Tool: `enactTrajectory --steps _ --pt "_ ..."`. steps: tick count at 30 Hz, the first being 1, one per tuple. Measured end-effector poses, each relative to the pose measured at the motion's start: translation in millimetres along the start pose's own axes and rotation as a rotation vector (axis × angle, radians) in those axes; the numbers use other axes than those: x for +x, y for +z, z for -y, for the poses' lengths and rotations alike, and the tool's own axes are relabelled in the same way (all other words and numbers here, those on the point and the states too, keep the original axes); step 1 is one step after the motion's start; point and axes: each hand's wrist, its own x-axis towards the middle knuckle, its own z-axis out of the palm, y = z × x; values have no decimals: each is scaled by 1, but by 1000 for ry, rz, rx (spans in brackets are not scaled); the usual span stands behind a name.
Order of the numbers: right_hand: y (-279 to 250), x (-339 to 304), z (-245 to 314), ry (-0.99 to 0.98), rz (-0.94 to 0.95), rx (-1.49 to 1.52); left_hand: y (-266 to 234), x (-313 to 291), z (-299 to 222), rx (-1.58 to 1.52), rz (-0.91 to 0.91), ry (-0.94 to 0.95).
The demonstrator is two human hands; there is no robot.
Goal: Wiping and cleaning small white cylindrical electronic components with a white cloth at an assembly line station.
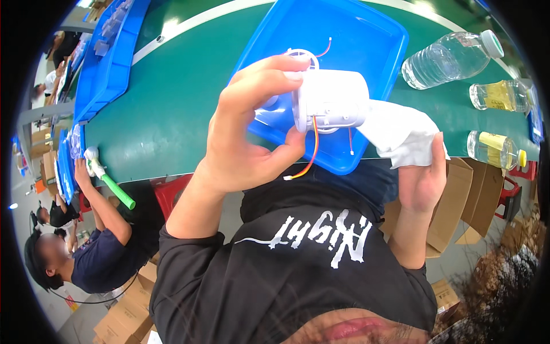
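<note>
My left hand [246, 135] grips a white plastic cylindrical housing [338, 100] with red, orange and yellow wires [312, 155] hanging from it. I hold it up over the near edge of a blue tray [366, 34]. My right hand [421, 180] holds a white cloth [401, 132], and the cloth's upper end touches the right side of the housing. My black shirt with white lettering [298, 269] fills the lower middle of the view.
A green table [172, 97] carries the tray. A clear water bottle [452, 57] and two bottles of yellow liquid [501, 94] [495, 150] lie at the right. More blue trays [109, 51] run along the left. A co-worker [97, 252] at the lower left holds a green-handled tool [117, 192]. Cardboard boxes [458, 200] stand below the table.
</note>
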Motion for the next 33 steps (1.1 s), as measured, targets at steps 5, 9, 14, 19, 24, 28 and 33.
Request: enactTrajectory --steps 5,9,14,19,24,28,33 --pt "-2 -1 -9 62 -5 -28 10 2 0 -160 -74 52" --pt "-4 -2 -11 61 37 -98 7 2 -1 -113 -40 64" --pt "-1 0 -12 58 59 -123 8 1 1 -95 -59 66" --pt "3 -3 -12 26 49 -183 3 20 -1 318 135 16" --pt "2 -1 -1 37 119 -88 16 58 20 483 312 24" --pt "10 -6 6 18 147 -47 30 68 32 552 459 -74" --pt "24 -14 17 9 161 -298 46 66 1 60 434 -181"
